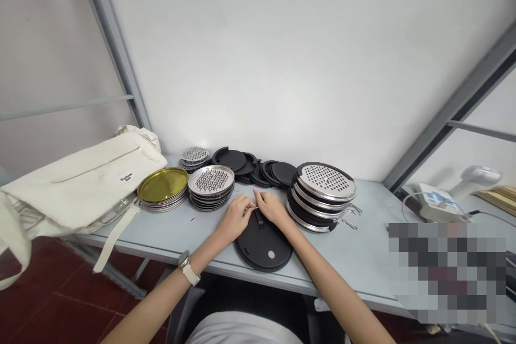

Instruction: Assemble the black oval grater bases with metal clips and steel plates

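Left hand (237, 216), right hand (271, 207) at black disc's (262, 242) far edge.

We reach forward with both arms, our bare left forearm (149, 298) and our bare right forearm (334, 277) slanting inward from either side. Our left wrist (200, 259) runs nearly straight into our bare left hand (235, 219), its back turned upward, its fingers bent and bunched toward our right. Our right wrist (287, 224) leads into our bare right hand (269, 207), its back upward too, one digit, apparently the thumb, pointing forward and left. Our hands sit just beside each other; most of our right fingers are hidden, so we cannot tell how tightly they curl.
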The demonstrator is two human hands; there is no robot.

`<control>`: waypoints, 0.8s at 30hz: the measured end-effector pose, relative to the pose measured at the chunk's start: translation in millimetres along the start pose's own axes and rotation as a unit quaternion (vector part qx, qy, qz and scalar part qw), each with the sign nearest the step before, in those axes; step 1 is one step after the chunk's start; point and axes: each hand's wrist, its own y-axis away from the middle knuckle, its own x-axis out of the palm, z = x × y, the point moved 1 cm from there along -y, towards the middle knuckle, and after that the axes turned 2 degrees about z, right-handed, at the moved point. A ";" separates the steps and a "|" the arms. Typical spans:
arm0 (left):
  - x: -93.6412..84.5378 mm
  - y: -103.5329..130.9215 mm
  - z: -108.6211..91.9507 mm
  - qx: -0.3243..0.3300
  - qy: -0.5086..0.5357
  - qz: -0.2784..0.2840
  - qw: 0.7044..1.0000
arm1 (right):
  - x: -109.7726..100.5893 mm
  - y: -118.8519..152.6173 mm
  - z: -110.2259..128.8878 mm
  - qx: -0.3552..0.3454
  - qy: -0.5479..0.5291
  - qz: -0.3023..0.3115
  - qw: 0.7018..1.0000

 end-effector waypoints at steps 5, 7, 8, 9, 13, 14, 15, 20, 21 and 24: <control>-0.1 0.0 1.3 -0.010 -0.001 0.006 1.000 | 0.6 -0.5 0.2 0.004 0.004 0.001 1.000; -0.1 0.2 0.9 -0.014 -0.002 0.007 1.000 | 0.5 -0.6 0.4 0.006 0.006 0.002 1.000; -0.2 0.4 0.3 -0.013 -0.005 0.005 1.000 | 0.4 -0.5 0.4 0.006 0.006 0.002 1.000; -0.5 0.5 -0.5 -0.010 -0.008 0.003 1.000 | 0.2 -0.5 0.4 0.005 0.007 0.003 1.000; -1.9 0.3 -3.3 0.013 -0.013 0.017 1.000 | -0.5 -0.2 0.4 0.000 0.006 0.006 1.000; -2.1 0.0 -3.3 0.015 -0.011 0.020 1.000 | -0.7 -0.2 0.5 0.000 0.006 0.006 1.000; -2.1 -0.3 -2.9 0.014 -0.007 0.022 1.000 | -1.0 -0.1 0.6 0.000 0.006 0.006 1.000; -0.9 -1.1 -0.6 0.000 0.005 0.018 1.000 | -1.9 0.5 1.4 0.005 0.008 0.007 1.000; -0.7 -0.9 -0.6 -0.001 0.003 0.015 1.000 | -1.9 0.6 1.5 0.005 0.009 0.008 1.000; -0.9 0.3 -1.9 0.004 -0.010 0.006 1.000 | -1.5 0.5 1.4 0.002 0.010 0.007 1.000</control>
